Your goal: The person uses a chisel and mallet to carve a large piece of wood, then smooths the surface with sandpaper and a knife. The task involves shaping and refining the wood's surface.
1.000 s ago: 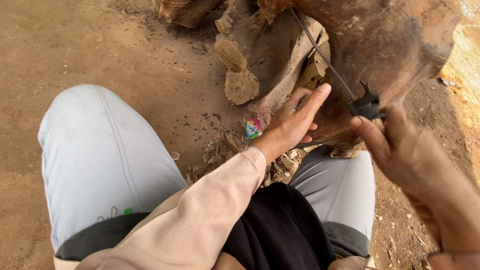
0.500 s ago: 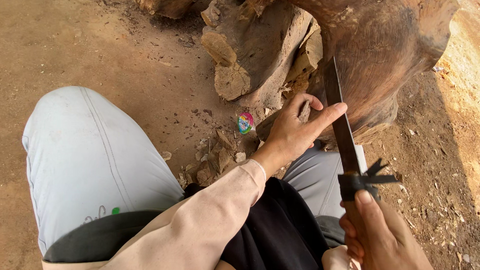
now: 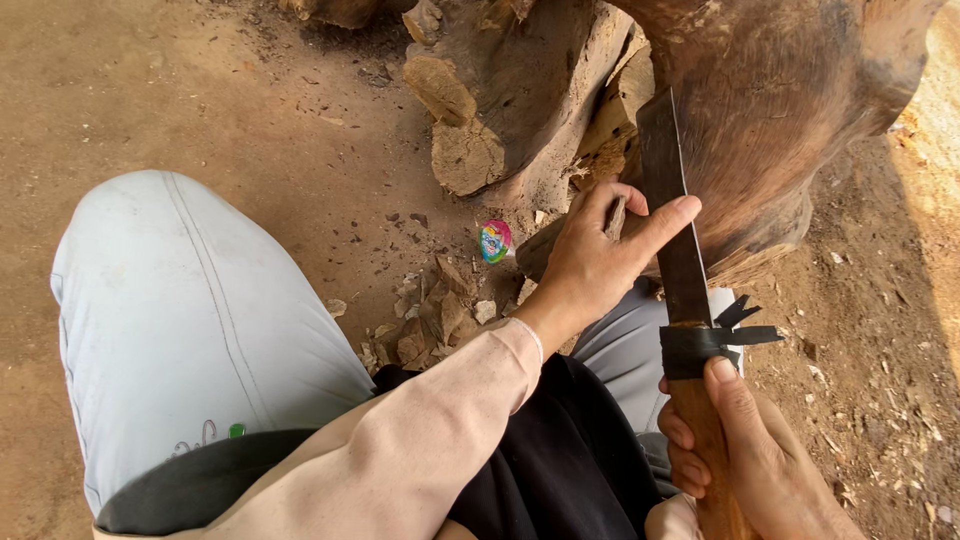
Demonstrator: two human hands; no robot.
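Observation:
My right hand (image 3: 745, 455) grips the wooden handle of a long dark knife (image 3: 672, 230), whose blade points up and away from me; black tape wraps the joint of blade and handle. My left hand (image 3: 598, 258) rests on a small piece of wood (image 3: 615, 215) at the foot of a large reddish-brown carved wood block (image 3: 770, 110). Its index finger stretches out to touch the flat of the blade. The blade lies against the block's lower edge.
I sit on bare dirt ground with my knees in pale trousers (image 3: 200, 320) spread apart. Wood chips (image 3: 430, 315) lie between my legs. A small colourful wrapper (image 3: 495, 240) lies by the chips. Rough wood chunks (image 3: 470, 110) stand behind.
My right hand has pulled the knife back toward me and turned the blade upright. My left hand stayed at the block, its finger now on the blade.

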